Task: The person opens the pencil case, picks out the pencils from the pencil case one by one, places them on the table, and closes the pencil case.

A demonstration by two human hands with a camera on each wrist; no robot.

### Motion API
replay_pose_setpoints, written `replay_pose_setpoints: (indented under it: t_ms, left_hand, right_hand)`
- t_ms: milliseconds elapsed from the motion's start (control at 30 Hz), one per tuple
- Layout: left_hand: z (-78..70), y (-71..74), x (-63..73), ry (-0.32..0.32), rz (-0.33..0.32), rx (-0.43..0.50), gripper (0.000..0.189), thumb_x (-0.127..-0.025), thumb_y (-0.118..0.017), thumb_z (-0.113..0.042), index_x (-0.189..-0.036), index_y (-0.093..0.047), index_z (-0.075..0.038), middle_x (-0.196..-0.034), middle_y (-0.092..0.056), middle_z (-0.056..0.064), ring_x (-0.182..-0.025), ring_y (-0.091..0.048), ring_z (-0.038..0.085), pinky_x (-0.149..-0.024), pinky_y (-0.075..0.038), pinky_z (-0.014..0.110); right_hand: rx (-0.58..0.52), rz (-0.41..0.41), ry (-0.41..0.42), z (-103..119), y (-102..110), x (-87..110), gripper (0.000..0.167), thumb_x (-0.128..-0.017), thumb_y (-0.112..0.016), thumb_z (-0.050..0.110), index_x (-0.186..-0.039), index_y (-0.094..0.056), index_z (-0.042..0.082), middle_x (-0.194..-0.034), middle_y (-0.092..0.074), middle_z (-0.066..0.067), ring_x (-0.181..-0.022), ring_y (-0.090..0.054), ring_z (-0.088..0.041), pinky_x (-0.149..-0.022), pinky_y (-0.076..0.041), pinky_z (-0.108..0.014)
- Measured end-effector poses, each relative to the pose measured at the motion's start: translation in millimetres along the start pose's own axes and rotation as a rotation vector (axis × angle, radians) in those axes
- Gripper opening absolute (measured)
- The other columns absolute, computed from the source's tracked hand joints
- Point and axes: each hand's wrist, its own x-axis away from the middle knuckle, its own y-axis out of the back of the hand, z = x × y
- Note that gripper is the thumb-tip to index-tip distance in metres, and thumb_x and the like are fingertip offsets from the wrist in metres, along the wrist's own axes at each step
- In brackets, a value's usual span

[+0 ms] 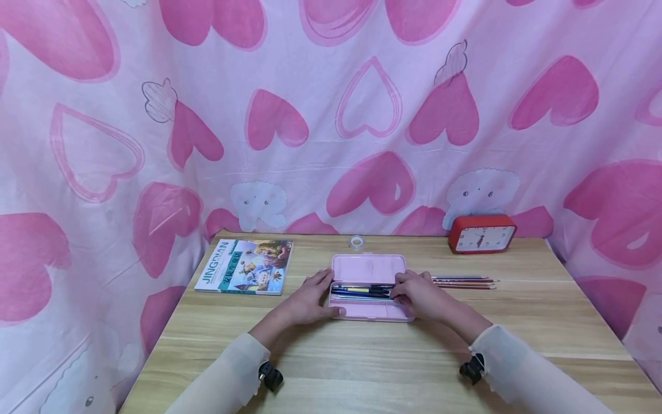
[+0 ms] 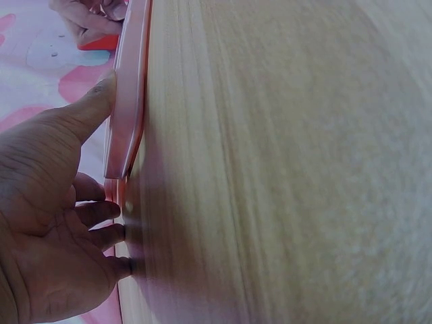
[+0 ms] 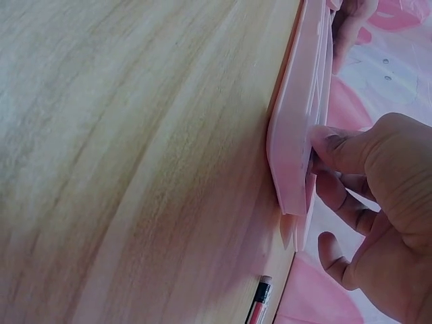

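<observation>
A pink pencil case (image 1: 367, 311) lies on the table with its lid (image 1: 368, 268) raised back. Several pens (image 1: 360, 291), mostly dark with one yellowish, lie lengthwise in its rear compartment; the front ones show bare pink. At the case's left end is my left hand (image 1: 310, 299), its thumb (image 2: 94, 108) against the front corner and its spread fingers at the lid's edge. My right hand (image 1: 420, 294) reaches into the right end of the case. Its thumb and forefinger (image 3: 341, 202) pinch the dark pen ends at the right wall, largely hidden by the fingertips.
Several pencils (image 1: 465, 283) lie right of the case, behind the right hand. A red clock (image 1: 482, 234) stands at the back right. Behind the case is a roll of clear tape (image 1: 356, 242). A picture book (image 1: 246, 267) lies at the left, before a pink heart-patterned curtain (image 1: 289, 172).
</observation>
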Motion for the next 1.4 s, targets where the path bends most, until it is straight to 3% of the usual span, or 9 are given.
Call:
replay_pose_setpoints:
  t_ms: [633,1033,1400]
  left_hand:
    - [-1.2,0.6,-0.6,-0.003,-0.009,0.001,0.111,-0.096,-0.080,-0.062,-0.177,-0.023,-0.012,-0.187,-0.019,0.010,-0.172,-0.020,0.043,-0.138,-0.026,0.062]
    - [-3.2,0.6,-0.1,0.010,-0.010,0.001,0.111,-0.095,-0.079,-0.065,-0.178,-0.023,-0.016,-0.187,-0.019,0.008,-0.172,-0.020,0.044,-0.137,-0.029,0.062]
    - [-3.2,1.2,1.2,0.007,-0.007,0.008,0.111,-0.095,-0.080,-0.064,-0.178,-0.023,-0.016,-0.187,-0.019,0.008,-0.172,-0.020,0.043,-0.137,-0.029,0.062]
  right_hand:
    - [-0.018,-0.013,-0.060,0,3,2.0,0.018,-0.095,-0.088,0.014,-0.108,-0.085,0.026,-0.105,-0.066,0.012,-0.108,-0.056,-0.014,-0.098,-0.046,-0.048]
    - [0.030,-0.142,-0.005,-3,7,7.7,0.016,-0.096,-0.087,0.015,-0.109,-0.084,0.024,-0.106,-0.070,0.011,-0.105,-0.054,-0.015,-0.096,-0.041,-0.051]
    - [0.044,-0.209,0.006,-12,10,12.5,0.019,-0.095,-0.087,0.012,-0.111,-0.084,0.023,-0.114,-0.075,0.004,-0.109,-0.056,-0.022,-0.109,-0.041,-0.072]
